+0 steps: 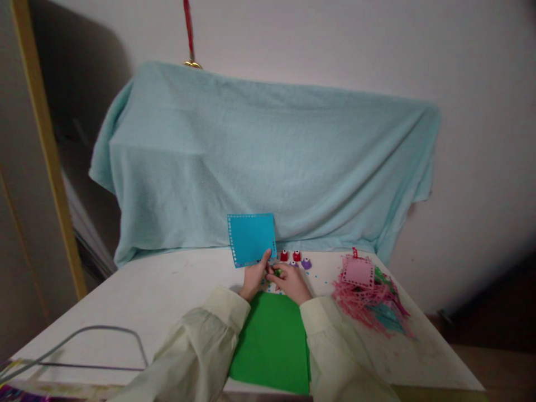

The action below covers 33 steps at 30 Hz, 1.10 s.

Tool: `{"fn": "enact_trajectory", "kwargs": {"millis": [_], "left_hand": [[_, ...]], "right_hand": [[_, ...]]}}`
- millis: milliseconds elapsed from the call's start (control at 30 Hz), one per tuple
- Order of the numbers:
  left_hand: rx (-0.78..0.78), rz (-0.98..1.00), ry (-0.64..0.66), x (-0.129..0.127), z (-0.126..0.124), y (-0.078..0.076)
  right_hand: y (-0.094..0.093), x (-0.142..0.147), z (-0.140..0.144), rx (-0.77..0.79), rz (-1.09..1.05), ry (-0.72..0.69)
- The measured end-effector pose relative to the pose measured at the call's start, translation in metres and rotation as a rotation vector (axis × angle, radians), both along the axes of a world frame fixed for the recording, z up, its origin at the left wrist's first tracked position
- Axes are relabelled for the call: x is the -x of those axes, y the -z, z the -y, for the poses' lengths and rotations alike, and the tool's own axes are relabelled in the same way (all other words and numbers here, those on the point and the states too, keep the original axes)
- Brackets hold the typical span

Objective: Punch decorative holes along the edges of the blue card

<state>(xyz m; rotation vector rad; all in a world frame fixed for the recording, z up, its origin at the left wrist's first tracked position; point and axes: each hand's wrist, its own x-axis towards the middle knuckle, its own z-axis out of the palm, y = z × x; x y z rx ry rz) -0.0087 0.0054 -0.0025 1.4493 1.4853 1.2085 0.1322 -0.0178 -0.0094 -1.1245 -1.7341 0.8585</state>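
Blue paper square [252, 239]: a flat turquoise sheet with a row of small punched holes along its left, top and right edges, held upright and slightly tilted above the worktop [159, 290], pinched at its lower right corner. Small green punch [277, 272]: largely hidden, only a patch of green showing just below that corner. Green paper sheet [273, 343]: plain, lying flat at the near edge.

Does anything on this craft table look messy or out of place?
Yes. A tangled heap of pink and teal paper offcuts sprawls near the white table's right edge, and tiny punched paper dots lie scattered around the small paper punches. Nothing looks damaged.
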Motion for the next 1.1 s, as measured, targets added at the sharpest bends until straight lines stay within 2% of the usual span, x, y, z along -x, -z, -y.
{"fn": "enact_trajectory", "kwargs": {"millis": [67, 200, 367, 567, 767, 1100], "left_hand": [[0.001, 0.074, 0.004, -0.001, -0.003, 0.004], [-0.065, 0.11, -0.086, -0.002, -0.005, 0.008], [-0.068, 0.13, 0.056, -0.002, -0.001, 0.005], [-0.002, 0.078, 0.056, -0.001, 0.007, -0.005], [-0.056, -0.004, 0.041, -0.004, 0.015, -0.015], [-0.028, -0.054, 0.076, -0.006, 0.016, -0.017]], "right_hand": [[-0.002, 0.001, 0.001, 0.001, -0.046, 0.005], [-0.009, 0.001, 0.002, 0.024, -0.171, 0.022], [-0.017, -0.001, -0.001, 0.136, -0.334, -0.03], [-0.021, -0.007, -0.001, 0.218, -0.479, -0.075], [-0.023, -0.006, -0.001, 0.202, -0.485, -0.026], [-0.015, -0.007, -0.007, 0.126, -0.466, -0.001]]}}
